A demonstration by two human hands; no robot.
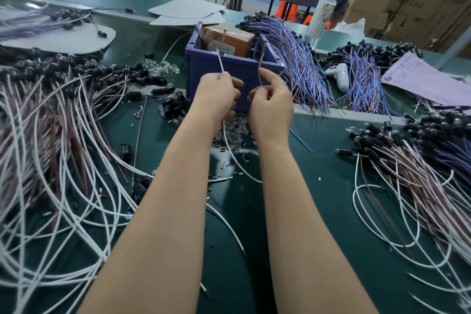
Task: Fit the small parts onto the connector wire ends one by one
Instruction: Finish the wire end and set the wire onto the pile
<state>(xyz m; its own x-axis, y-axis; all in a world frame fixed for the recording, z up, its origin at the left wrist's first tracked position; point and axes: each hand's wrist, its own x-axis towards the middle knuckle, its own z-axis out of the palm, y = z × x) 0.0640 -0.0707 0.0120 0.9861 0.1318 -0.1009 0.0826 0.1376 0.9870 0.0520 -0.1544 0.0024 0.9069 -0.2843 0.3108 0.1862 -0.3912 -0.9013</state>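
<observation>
On the green desk (318,211), the largest item is the left-hand heap of white and brown wires (51,160), many of which carry black parts at their far ends. A second heap of wires with black parts (407,160) lies at the right edge, well apart from the first. A blue bin (229,69) stands at centre, just behind the hands, with bundles of blue and purple wires (293,58) beside it. The left hand (216,94) is raised in front of the bin, its thumb and forefinger pinching a white wire (220,64) whose end points upward. The right hand (271,107), close beside the left but not touching it, pinches a brown wire (261,64) in curled fingers, with the forefinger lifted. A pile of small clear and black parts (237,125) lies on the desk directly below both hands. Small coloured sleeves (224,160) are scattered nearer the person. No small part can be made out on either raised wire end. Judged from the heaps, a large share of the wires is fitted, but the batch is unfinished, and the two wires in hand await their parts.
</observation>
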